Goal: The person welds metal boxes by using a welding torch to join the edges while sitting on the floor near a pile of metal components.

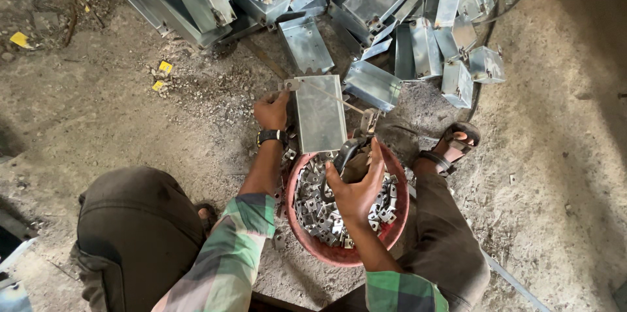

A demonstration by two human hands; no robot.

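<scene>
My left hand (272, 111) grips the left edge of a flat galvanized metal box (319, 113) held upright over the ground. A watch sits on that wrist. My right hand (358, 186) is wrapped around the dark handle of a rivet tool (353, 147), whose head meets the box's lower right corner. Both hands hover above a red bowl (339, 254) filled with several small metal brackets (319, 207).
A large pile of similar metal boxes (366, 5) lies ahead on the dirt floor. My knees flank the bowl, and a sandalled foot (457, 142) rests to the right. Yellow scraps (163, 70) and grit litter the ground at left.
</scene>
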